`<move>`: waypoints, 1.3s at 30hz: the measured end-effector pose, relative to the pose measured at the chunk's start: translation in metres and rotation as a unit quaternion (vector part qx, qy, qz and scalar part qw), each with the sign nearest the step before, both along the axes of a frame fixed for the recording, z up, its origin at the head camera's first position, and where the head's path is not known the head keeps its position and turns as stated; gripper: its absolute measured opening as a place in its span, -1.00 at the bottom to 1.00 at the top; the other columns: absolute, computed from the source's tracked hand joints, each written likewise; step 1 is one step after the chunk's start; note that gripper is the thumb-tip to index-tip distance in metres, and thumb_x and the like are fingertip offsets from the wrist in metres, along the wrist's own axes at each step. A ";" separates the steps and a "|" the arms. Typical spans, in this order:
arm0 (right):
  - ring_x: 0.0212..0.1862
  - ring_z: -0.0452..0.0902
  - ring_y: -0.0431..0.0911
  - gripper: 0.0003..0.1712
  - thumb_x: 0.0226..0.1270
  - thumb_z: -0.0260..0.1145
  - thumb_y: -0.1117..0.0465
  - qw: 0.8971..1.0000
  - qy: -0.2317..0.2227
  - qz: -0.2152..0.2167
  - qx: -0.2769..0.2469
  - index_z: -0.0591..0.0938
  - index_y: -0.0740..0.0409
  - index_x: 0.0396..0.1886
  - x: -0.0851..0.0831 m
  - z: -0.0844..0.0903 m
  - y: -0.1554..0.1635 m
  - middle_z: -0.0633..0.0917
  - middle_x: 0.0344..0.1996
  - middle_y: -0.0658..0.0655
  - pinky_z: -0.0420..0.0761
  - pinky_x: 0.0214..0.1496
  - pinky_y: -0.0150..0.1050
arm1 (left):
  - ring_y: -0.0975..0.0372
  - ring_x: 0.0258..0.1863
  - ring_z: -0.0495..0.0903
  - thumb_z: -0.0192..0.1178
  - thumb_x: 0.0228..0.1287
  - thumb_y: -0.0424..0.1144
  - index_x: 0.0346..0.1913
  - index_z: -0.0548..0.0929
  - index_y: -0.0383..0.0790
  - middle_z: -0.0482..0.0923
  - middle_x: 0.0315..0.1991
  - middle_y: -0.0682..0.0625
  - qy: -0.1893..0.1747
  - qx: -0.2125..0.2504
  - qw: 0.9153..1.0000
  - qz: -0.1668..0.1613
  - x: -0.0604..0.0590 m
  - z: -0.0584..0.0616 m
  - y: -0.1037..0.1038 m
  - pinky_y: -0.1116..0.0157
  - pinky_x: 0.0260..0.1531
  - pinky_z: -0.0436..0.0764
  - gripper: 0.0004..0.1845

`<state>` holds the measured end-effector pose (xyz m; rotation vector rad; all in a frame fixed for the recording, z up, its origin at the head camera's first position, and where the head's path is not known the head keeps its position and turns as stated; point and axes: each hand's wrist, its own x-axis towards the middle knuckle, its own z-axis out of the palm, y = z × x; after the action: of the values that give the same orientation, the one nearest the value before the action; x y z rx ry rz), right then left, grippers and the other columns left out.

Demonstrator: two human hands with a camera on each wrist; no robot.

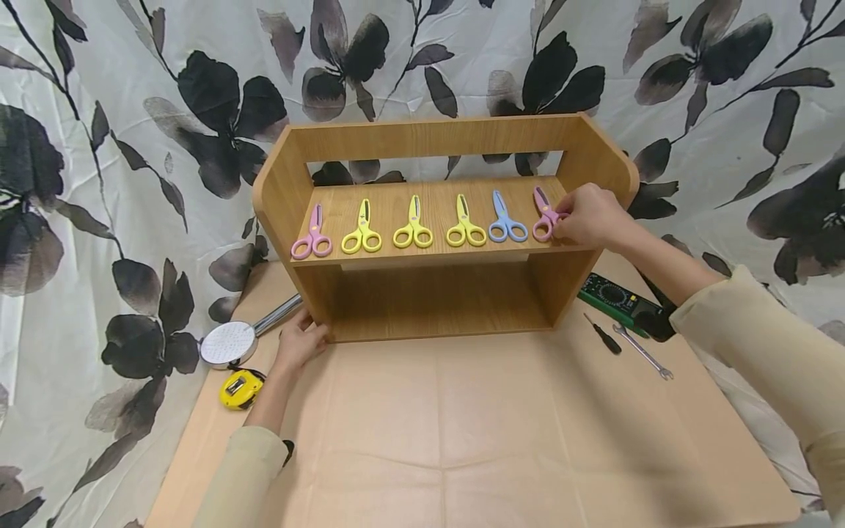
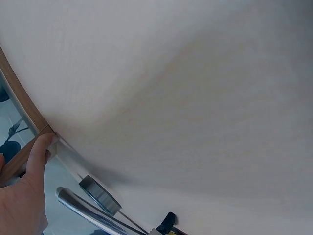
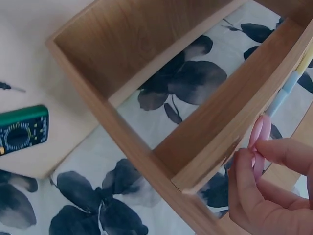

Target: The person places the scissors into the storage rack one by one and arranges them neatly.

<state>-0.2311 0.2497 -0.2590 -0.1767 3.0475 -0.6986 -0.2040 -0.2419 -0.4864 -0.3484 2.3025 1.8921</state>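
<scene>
On the upper board of a wooden shelf (image 1: pixel 436 130) lies a row of small scissors. From the left come pink scissors (image 1: pixel 313 238), three yellow scissors (image 1: pixel 412 227), blue scissors (image 1: pixel 505 221) and a second pair of pink scissors (image 1: pixel 543 213). My right hand (image 1: pixel 590 216) pinches the handle of that right-hand pink pair, and the right wrist view shows the pink handle (image 3: pixel 260 129) between thumb and fingers. At the shelf's lower left corner, my left hand (image 1: pixel 300 343) grips the wooden edge, its fingers partly hidden.
Left of the shelf lie a shower head (image 1: pixel 229 343) and a yellow tape measure (image 1: pixel 241 389). To the right are a green multimeter (image 1: pixel 617 299), a screwdriver (image 1: pixel 604 336) and a wrench (image 1: pixel 643 353). A floral cloth (image 1: pixel 409 66) hangs behind the table (image 1: pixel 462 440).
</scene>
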 end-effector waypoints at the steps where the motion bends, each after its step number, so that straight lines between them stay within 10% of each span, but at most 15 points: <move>1: -0.12 0.42 0.19 -0.60 0.29 0.36 0.27 1.000 -0.007 0.002 0.006 0.71 0.47 0.04 -0.002 0.002 -0.001 0.64 -0.24 0.35 0.40 -0.30 -0.15 | 0.08 -0.01 0.63 0.15 0.43 -0.42 0.65 0.17 -0.13 0.22 0.58 -0.32 -0.002 0.001 1.000 -0.001 0.002 0.004 0.001 0.15 -0.05 0.74 -0.22; 9: -0.25 0.41 0.10 -0.75 0.23 0.42 0.23 0.998 -0.044 0.011 0.053 0.73 0.39 -0.25 -0.011 0.011 -0.005 0.52 -0.48 0.15 0.37 -0.39 -0.20 | 0.13 -0.17 0.66 0.14 0.43 -0.42 0.66 0.14 -0.17 0.21 0.58 -0.35 -0.003 -0.007 1.000 -0.006 0.011 0.019 0.006 0.16 -0.05 0.74 -0.22; 18: -0.35 0.44 0.02 -0.90 0.12 0.35 0.28 0.991 -0.078 0.006 0.112 0.66 0.24 -0.49 -0.017 0.016 -0.011 0.51 -0.57 0.10 0.35 -0.47 -0.26 | 0.18 -0.23 0.66 0.15 0.42 -0.42 0.66 0.15 -0.13 0.21 0.58 -0.34 0.004 -0.004 1.000 -0.002 0.000 -0.002 -0.002 0.18 -0.11 0.75 -0.21; 25: -0.39 0.45 -0.01 -0.87 0.14 0.36 0.30 0.987 -0.103 0.015 0.120 0.68 0.30 -0.35 -0.021 0.020 -0.011 0.55 -0.49 0.14 0.39 -0.46 -0.27 | 0.11 -0.04 0.63 0.16 0.44 -0.37 0.66 0.17 -0.04 0.24 0.58 -0.28 0.018 -0.020 1.000 0.003 -0.007 -0.021 -0.007 0.25 -0.13 0.74 -0.22; 39: -0.52 0.49 -0.13 -0.77 0.14 0.46 0.30 0.982 -0.155 0.027 0.107 0.67 0.35 -0.24 -0.035 0.026 -0.005 0.56 -0.51 0.10 0.48 -0.48 -0.34 | 0.04 0.05 0.62 0.16 0.44 -0.35 0.66 0.18 -0.04 0.24 0.58 -0.28 0.026 -0.023 0.999 0.001 -0.007 -0.023 -0.003 0.20 -0.06 0.76 -0.23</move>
<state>-0.2660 0.2451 -0.2332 -0.1320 2.7791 -0.3517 -0.2108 -0.2452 -0.5093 -0.3114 2.3836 1.8731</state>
